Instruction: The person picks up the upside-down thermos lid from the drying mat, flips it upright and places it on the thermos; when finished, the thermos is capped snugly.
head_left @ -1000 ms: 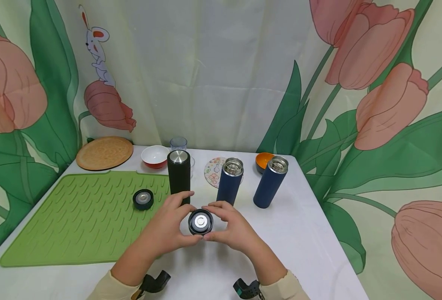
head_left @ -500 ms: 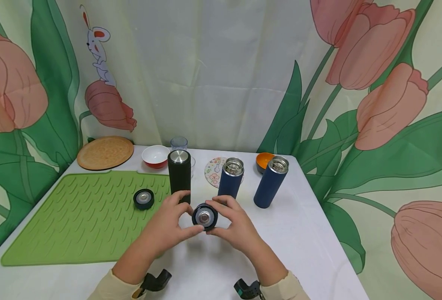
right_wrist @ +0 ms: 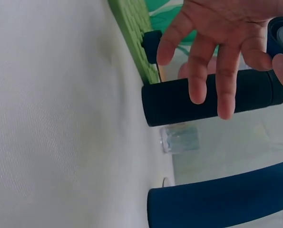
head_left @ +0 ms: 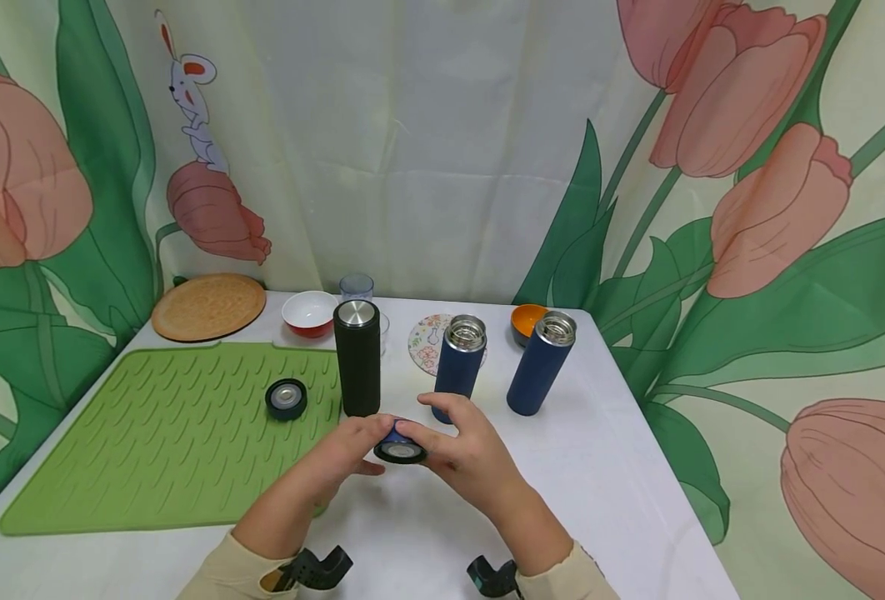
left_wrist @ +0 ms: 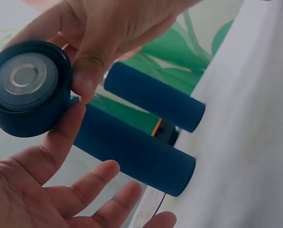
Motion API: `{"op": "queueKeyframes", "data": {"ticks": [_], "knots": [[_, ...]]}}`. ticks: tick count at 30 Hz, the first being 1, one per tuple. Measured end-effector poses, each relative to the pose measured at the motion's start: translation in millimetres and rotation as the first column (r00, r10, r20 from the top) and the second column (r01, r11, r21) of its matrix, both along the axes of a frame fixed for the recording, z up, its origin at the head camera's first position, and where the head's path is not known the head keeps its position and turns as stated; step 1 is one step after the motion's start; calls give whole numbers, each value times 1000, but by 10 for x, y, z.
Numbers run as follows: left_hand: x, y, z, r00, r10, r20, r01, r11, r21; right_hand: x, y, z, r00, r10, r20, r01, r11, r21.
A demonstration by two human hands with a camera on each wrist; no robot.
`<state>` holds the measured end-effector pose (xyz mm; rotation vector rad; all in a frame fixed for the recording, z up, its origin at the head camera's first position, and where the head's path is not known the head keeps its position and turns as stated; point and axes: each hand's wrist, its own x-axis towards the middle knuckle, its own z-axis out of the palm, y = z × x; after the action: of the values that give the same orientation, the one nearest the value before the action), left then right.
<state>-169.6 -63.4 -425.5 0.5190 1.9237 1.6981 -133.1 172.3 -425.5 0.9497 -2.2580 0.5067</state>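
The fingertips (head_left: 416, 431) of the right hand (head_left: 467, 454) are pinched on the rim of a dark blue lid (head_left: 400, 448), with the thumb pressed against its side wall, as is seen in the left wrist view. The lid is held above the white table (head_left: 622, 467), just in front of the flasks, with its inner face and clear seal turned toward the person. The fingers (head_left: 358, 433) of the left hand (head_left: 341, 460) are held straight and slightly spread; only the thumb is laid against the side of the lid, and the other fingers are kept clear of it.

Directly behind the hands, a black flask (head_left: 358, 358) with a steel-topped cap fitted is stood upright at the edge of a green ribbed mat (head_left: 150, 433). A second dark lid (head_left: 287, 398) is laid on that mat, well apart from the hands. Two uncapped dark blue flasks, one nearer (head_left: 458, 367) and one further right (head_left: 540, 363), are stood upright on the table. Along the rear edge, a round woven mat (head_left: 208, 306), a red and white bowl (head_left: 310, 312), a clear cup (head_left: 357, 287), a patterned coaster (head_left: 427, 342) and an orange bowl (head_left: 527, 321) are placed.
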Motion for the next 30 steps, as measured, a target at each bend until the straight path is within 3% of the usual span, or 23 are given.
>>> {"op": "queueKeyframes", "data": {"ticks": [4, 8, 12, 15, 18, 22, 30], "knots": [[-17, -10, -5, 1000, -18, 2, 18, 1000, 13, -2, 5, 6, 1000, -3, -5, 3, 1000, 8], [-2, -5, 23, 996, 57, -69, -62, 996, -67, -16, 13, -16, 1000, 10, 2, -10, 1000, -9], [35, 15, 59, 955, 182, -234, -223, 962, -161, -14, 22, -35, 994, 46, 99, -31, 988, -149], [58, 37, 74, 925, 235, -300, -291, 944, -158, -2, 29, -23, 977, 50, 209, 11, 961, -278], [78, 49, 75, 915, 258, -310, -305, 946, -111, 7, 30, -5, 941, 33, 337, 87, 938, -335], [92, 50, 64, 904, 261, -339, -299, 952, -66, 13, 31, -9, 874, 32, 484, 158, 925, -346], [128, 75, 39, 891, 218, -399, -265, 962, -66, 4, 23, -22, 780, 123, 614, 170, 902, -396]]}}
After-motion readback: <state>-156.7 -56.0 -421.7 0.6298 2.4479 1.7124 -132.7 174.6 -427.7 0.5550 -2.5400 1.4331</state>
